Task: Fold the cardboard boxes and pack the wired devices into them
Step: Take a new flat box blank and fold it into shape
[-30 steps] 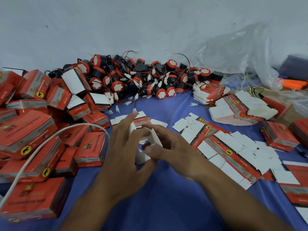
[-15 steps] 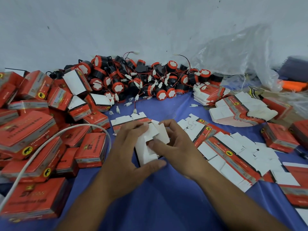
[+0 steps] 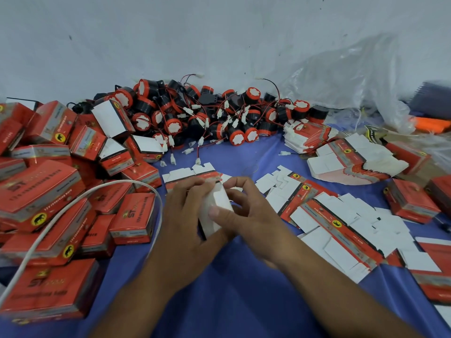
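Light, thin and easily creased (so I judge), the half-folded box (image 3: 218,200) sits mid-scene above the surface (image 3: 231,301), pinched by the left grip (image 3: 188,215) and right grip (image 3: 251,215), best held along its stiffer folded edges.

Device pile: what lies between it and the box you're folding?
Head view: past the box, a flat blank lies on the cloth, then loose white connectors trailing from the device pile.

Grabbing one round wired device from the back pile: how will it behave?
Probably rolls if pushed: the wired device is a round drum. Its thin wires tangle through the pile, so lifting one likely drags neighbours.
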The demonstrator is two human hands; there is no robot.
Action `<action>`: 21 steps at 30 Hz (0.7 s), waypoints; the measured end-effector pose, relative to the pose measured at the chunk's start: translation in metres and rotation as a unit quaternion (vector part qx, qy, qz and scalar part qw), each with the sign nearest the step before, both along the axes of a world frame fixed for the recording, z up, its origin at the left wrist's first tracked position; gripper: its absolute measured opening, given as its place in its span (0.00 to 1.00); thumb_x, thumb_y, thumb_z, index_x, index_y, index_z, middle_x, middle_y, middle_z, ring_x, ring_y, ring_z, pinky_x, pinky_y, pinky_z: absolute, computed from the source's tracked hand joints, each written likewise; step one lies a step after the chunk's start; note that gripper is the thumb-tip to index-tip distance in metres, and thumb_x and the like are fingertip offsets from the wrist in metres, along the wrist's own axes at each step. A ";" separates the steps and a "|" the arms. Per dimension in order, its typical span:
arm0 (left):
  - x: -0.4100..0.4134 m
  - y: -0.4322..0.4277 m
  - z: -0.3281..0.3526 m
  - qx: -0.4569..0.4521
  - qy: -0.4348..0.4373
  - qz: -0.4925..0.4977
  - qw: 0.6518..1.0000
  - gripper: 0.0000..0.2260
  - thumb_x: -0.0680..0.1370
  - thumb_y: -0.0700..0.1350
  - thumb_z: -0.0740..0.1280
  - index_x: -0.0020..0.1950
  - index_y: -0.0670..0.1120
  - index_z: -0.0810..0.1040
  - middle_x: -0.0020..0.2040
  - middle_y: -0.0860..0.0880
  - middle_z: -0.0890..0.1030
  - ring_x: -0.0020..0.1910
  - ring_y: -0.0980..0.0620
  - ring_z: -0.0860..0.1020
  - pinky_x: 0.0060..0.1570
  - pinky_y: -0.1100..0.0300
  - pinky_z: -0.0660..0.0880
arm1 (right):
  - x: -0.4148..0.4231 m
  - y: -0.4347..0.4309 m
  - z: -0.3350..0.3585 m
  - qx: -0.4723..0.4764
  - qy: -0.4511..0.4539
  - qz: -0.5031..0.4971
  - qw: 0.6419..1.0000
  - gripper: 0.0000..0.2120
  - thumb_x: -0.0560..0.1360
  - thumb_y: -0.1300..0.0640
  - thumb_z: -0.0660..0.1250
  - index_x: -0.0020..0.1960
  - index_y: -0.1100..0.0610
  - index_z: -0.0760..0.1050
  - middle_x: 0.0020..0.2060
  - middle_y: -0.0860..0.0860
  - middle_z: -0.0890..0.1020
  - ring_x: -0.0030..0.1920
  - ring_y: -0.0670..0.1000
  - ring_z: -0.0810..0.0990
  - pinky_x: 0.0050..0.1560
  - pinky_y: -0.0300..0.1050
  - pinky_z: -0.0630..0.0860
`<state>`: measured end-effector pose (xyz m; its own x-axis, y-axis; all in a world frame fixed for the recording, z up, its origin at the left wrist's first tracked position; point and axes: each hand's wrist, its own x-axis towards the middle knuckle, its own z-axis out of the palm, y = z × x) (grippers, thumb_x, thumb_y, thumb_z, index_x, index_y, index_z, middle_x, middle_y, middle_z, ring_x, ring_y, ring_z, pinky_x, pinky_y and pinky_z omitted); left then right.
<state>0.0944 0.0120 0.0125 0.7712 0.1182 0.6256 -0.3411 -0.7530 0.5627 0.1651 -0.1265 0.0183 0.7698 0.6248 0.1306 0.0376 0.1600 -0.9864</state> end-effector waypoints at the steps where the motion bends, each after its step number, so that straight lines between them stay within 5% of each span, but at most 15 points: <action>1: 0.000 0.000 0.000 0.024 0.002 -0.011 1.000 0.28 0.71 0.60 0.67 0.69 0.54 0.67 0.68 0.58 0.65 0.68 0.58 0.65 0.66 0.70 0.61 | 0.000 0.000 -0.001 -0.001 -0.003 -0.014 1.000 0.19 0.68 0.52 0.77 0.56 0.43 0.74 0.57 0.50 0.82 0.56 0.53 0.83 0.51 0.51 0.82; 6: -0.001 0.003 0.001 0.070 0.016 -0.006 0.997 0.35 0.70 0.62 0.68 0.72 0.46 0.69 0.69 0.54 0.69 0.69 0.55 0.67 0.68 0.57 0.66 | -0.002 0.003 0.000 -0.004 -0.031 -0.037 0.999 0.23 0.72 0.54 0.74 0.65 0.40 0.76 0.59 0.49 0.83 0.59 0.51 0.82 0.56 0.47 0.81; 12: 0.001 0.000 0.001 0.047 -0.034 0.010 0.998 0.34 0.69 0.59 0.71 0.72 0.48 0.69 0.66 0.60 0.70 0.66 0.58 0.69 0.66 0.64 0.65 | -0.004 0.005 0.000 -0.013 -0.049 -0.031 0.998 0.23 0.81 0.56 0.66 0.66 0.30 0.70 0.69 0.37 0.76 0.69 0.39 0.73 0.73 0.46 0.69; 21: 0.004 -0.002 -0.005 0.081 -0.109 0.014 0.991 0.33 0.70 0.54 0.72 0.70 0.41 0.70 0.66 0.53 0.70 0.65 0.53 0.71 0.67 0.63 0.66 | -0.009 0.003 0.004 -0.065 -0.115 -0.046 0.990 0.25 0.83 0.55 0.63 0.69 0.28 0.63 0.65 0.33 0.75 0.68 0.35 0.71 0.72 0.41 0.68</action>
